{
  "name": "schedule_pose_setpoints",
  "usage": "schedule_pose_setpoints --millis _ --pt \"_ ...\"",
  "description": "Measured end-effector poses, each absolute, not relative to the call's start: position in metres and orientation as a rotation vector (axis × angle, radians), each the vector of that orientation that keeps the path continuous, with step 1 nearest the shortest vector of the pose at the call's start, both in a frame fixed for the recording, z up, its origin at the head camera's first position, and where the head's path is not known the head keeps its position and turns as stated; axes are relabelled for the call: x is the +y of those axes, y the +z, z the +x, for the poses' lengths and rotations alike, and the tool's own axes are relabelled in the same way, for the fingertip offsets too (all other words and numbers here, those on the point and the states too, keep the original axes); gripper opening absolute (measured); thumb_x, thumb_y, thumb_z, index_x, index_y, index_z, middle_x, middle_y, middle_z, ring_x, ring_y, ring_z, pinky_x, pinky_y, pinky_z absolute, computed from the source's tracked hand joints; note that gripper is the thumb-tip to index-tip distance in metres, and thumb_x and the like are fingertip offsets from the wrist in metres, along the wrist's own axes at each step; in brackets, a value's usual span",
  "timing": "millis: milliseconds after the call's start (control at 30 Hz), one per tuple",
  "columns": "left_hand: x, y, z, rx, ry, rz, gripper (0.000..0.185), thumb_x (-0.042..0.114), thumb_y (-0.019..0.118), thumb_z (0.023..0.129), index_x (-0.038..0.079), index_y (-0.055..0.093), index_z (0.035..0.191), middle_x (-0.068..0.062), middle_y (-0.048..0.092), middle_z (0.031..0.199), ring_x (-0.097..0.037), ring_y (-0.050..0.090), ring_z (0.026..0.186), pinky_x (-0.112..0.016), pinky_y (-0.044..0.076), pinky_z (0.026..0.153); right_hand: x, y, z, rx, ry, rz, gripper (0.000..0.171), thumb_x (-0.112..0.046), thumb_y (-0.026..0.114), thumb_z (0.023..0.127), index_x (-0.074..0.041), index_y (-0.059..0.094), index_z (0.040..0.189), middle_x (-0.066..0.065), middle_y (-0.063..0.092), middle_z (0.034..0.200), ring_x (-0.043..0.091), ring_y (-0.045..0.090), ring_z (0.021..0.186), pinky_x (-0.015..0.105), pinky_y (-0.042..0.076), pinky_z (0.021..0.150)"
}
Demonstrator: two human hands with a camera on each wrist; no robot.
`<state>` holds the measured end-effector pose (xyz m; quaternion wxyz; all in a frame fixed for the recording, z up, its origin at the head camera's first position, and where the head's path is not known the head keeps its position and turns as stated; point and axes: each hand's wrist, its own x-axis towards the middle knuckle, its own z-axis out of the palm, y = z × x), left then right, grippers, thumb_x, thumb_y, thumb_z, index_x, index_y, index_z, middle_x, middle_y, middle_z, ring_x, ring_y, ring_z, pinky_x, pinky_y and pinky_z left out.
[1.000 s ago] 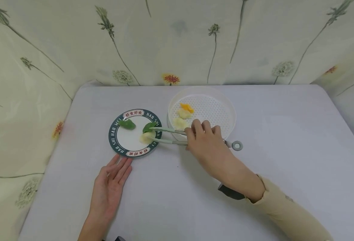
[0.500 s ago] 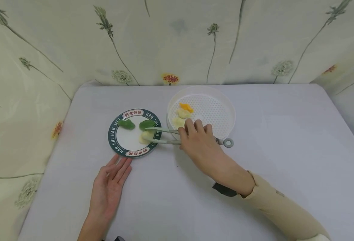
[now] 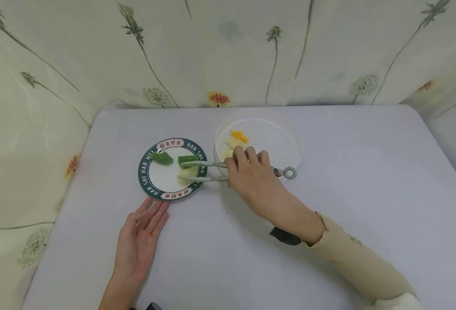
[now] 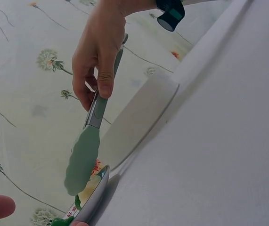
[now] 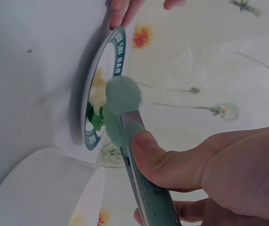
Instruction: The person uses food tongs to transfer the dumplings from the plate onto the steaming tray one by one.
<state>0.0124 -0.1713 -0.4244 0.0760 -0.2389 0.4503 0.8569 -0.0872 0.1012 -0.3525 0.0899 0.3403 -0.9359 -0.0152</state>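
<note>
My right hand (image 3: 247,170) grips green-tipped tongs (image 3: 206,171) by their middle; the ring end (image 3: 290,172) points right. The tong tips stand apart over a green-rimmed plate (image 3: 144,172), with a pale dumpling (image 3: 187,173) lying between them. Two green dumplings (image 3: 161,157) (image 3: 187,159) also lie on the plate. My left hand (image 3: 142,232) lies flat on the table, its fingertips by the plate's near rim. In the right wrist view the tong tips (image 5: 120,101) hover just above the plate (image 5: 110,52). The left wrist view shows the tongs (image 4: 83,160) over the plate's edge (image 4: 95,195).
A white perforated steamer tray (image 3: 286,142) stands right of the plate, holding an orange dumpling (image 3: 238,136) and pale dumplings (image 3: 232,144). Floral cloth walls (image 3: 228,51) close off the back and both sides of the grey table (image 3: 367,181).
My right hand and the tongs have shifted a little left and farther back, reaching further over the plate. The pale dumpling stays on the plate. My left hand has not moved.
</note>
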Motion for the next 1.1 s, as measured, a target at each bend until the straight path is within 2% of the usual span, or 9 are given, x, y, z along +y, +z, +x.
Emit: schedule_pose_setpoints --millis 100,400,667,900,1100 --pt "-0.171 -0.424 0.012 1.334 2.572 -0.726 0.062 0.024 0.035 0.114 0.015 0.018 0.173 -0.012 0.031 0.173 -0.019 0.043 0.159 -0.029 0.037 0.134 0.101 -0.353 -0.090 -2.799 -0.052 1.021 0.046 -0.032 0.083 0.094 0.002 0.067 0.121 0.015 0.055 0.104 0.031 0.046 0.088 0.041 0.044 0.075" --pt "-0.173 -0.425 0.012 1.329 2.579 -0.728 0.063 0.023 0.035 0.113 0.014 0.018 0.173 -0.012 0.032 0.172 -0.019 0.043 0.158 -0.029 0.038 0.133 0.103 -0.360 -0.094 -2.873 -0.048 1.025 0.045 -0.032 0.083 0.094 -0.001 0.065 0.120 0.013 0.054 0.104 0.031 0.047 0.087 0.035 0.030 0.068" --pt "-0.172 -0.424 0.012 1.354 2.573 -0.715 0.063 0.025 0.034 0.114 0.015 0.017 0.173 -0.012 0.031 0.173 -0.019 0.043 0.159 -0.029 0.037 0.134 0.103 -0.364 -0.090 -2.827 -0.031 1.020 0.038 -0.029 0.079 0.098 -0.005 0.063 0.123 0.013 0.057 0.111 0.034 0.052 0.093 0.037 0.035 0.068" --pt "-0.172 -0.425 0.012 1.326 2.590 -0.711 0.063 0.024 0.035 0.114 0.014 0.017 0.173 -0.012 0.031 0.172 -0.019 0.042 0.159 -0.029 0.038 0.133 0.105 -0.361 -0.089 -2.866 -0.006 1.001 0.039 -0.030 0.079 0.098 -0.004 0.064 0.123 0.013 0.057 0.110 0.034 0.052 0.093 0.037 0.035 0.068" --pt "-0.172 -0.424 0.012 1.332 2.585 -0.708 0.062 0.024 0.034 0.114 0.014 0.018 0.173 -0.012 0.033 0.171 -0.019 0.043 0.158 -0.029 0.038 0.133 0.113 -0.351 -0.089 -2.919 0.051 0.949 0.042 -0.029 0.081 0.096 -0.003 0.061 0.123 0.014 0.056 0.114 0.037 0.052 0.100 0.040 0.041 0.071"
